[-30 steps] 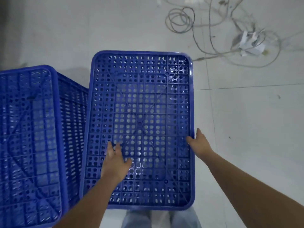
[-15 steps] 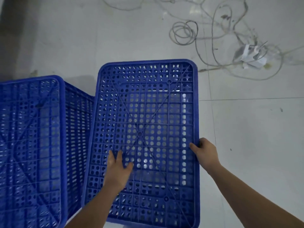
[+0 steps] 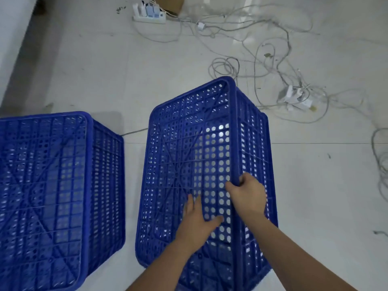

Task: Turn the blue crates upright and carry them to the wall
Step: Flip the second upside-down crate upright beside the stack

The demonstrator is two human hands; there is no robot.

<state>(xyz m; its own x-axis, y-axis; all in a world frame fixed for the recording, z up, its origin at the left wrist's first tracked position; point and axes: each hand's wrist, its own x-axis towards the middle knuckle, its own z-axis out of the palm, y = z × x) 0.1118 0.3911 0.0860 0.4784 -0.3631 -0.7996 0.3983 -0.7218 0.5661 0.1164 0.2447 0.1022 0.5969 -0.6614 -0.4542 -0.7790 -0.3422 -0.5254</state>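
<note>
A blue perforated crate (image 3: 184, 156) is in front of me, upside down and tipped so its base tilts up on the right side. My right hand (image 3: 246, 194) grips the right edge of that base. My left hand (image 3: 197, 219) lies flat on the base with fingers spread, just left of the right hand. A second blue crate (image 3: 48, 192) rests upside down on the floor at the left, a gap of bare floor between the two.
The floor is pale tile. Tangled white cables (image 3: 260, 51) and a small adapter (image 3: 294, 96) lie beyond and right of the tipped crate. A white power strip (image 3: 149, 14) sits at the far top. A wall (image 3: 12, 28) runs along the upper left.
The crate's right side has lifted, showing its right wall. My right hand has closed around the base edge. The view has pulled back, and the gap to the left crate has widened.
</note>
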